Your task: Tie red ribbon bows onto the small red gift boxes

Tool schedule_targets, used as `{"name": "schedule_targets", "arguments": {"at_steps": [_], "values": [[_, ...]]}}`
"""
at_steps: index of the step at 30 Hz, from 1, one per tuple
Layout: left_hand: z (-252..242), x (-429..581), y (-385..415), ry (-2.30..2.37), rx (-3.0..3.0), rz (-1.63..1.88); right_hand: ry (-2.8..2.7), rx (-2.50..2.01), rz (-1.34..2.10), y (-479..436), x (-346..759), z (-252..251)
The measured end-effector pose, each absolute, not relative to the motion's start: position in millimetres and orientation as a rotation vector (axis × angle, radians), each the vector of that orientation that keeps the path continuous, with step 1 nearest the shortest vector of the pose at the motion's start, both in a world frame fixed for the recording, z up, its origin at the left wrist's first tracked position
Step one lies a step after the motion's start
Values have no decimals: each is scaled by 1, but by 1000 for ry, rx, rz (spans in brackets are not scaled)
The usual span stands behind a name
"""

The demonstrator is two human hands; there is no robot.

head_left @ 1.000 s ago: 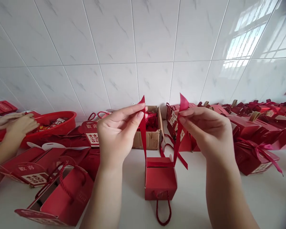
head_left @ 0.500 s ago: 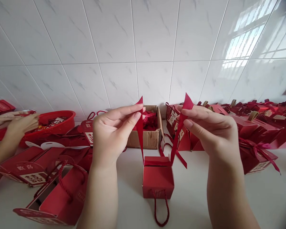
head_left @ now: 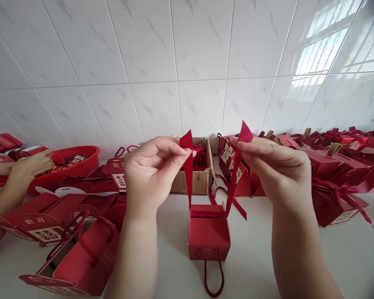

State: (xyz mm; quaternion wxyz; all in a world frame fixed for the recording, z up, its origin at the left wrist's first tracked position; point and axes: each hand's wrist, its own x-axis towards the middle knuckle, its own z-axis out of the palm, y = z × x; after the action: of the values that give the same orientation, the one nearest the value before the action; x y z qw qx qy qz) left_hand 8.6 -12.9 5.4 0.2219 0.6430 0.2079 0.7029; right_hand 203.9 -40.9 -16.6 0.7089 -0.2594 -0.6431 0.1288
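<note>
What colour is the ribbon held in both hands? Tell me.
Deep red; the ribbon shows best in the head view.

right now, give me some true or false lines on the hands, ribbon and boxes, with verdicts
1. The left hand pinches one end of the red ribbon. True.
2. The right hand holds nothing. False: it pinches the ribbon's other end.
3. The cardboard box is nearer the camera than the small red box between the forearms. False: it stands farther back, near the tiled wall.
4. The small red box's rope handle is on its near side. True.
5. The basin is blue. False: it is red.
</note>
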Motion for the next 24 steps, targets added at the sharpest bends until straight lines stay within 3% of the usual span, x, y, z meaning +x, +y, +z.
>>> {"name": "schedule_targets", "arguments": {"at_steps": [24], "values": [[2, 16, -4, 430, 1847, 2084, -1397, -543, 323, -36, 203, -18]]}}
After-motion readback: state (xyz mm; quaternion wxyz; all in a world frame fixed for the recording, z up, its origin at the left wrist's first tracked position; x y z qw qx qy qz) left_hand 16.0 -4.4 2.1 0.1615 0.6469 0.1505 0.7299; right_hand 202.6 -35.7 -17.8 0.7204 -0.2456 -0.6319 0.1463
